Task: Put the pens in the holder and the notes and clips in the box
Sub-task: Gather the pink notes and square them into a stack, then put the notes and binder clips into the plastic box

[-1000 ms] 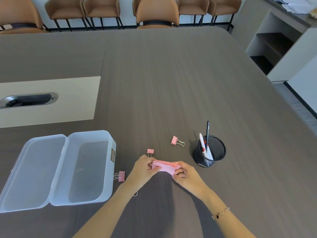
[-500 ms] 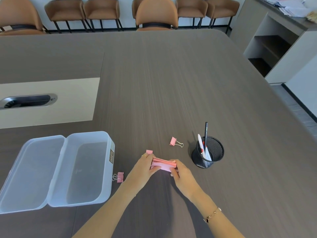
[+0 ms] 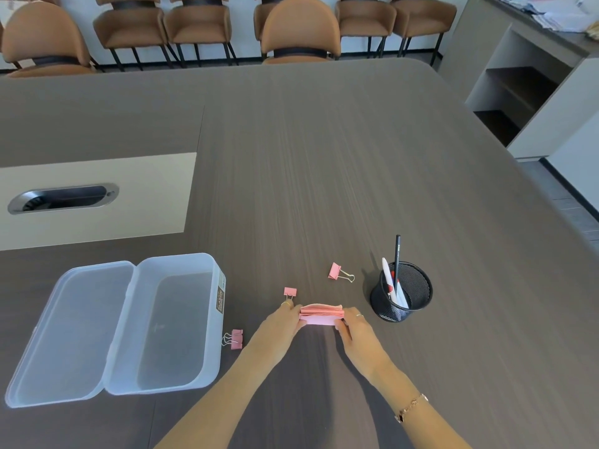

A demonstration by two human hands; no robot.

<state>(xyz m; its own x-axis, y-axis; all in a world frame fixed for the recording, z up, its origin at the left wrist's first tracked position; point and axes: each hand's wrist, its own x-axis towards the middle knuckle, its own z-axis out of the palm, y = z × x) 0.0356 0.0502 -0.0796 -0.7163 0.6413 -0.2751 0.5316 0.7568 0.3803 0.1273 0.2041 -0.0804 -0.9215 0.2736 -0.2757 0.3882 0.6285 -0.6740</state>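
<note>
A stack of pink sticky notes (image 3: 321, 315) stands on edge on the table, squeezed between my left hand (image 3: 281, 322) on its left end and my right hand (image 3: 355, 327) on its right end. The black mesh pen holder (image 3: 402, 293) to the right holds a black pen (image 3: 396, 259) and white pens. The clear plastic box (image 3: 175, 322) lies open at the left, with nothing in it. Pink binder clips lie loose: one (image 3: 289, 292) just beyond my left hand, one (image 3: 338, 272) toward the holder, two together (image 3: 236, 339) beside the box.
The box's lid (image 3: 68, 332) lies flat to its left. A beige inset with a metal cable slot (image 3: 63, 198) sits at the far left of the table. Brown chairs (image 3: 299, 34) line the far edge; a shelf unit (image 3: 525, 92) stands at right.
Both hands have pressed the notes into a tighter, squarer stack and shifted it slightly. The clips, box and holder have not moved.
</note>
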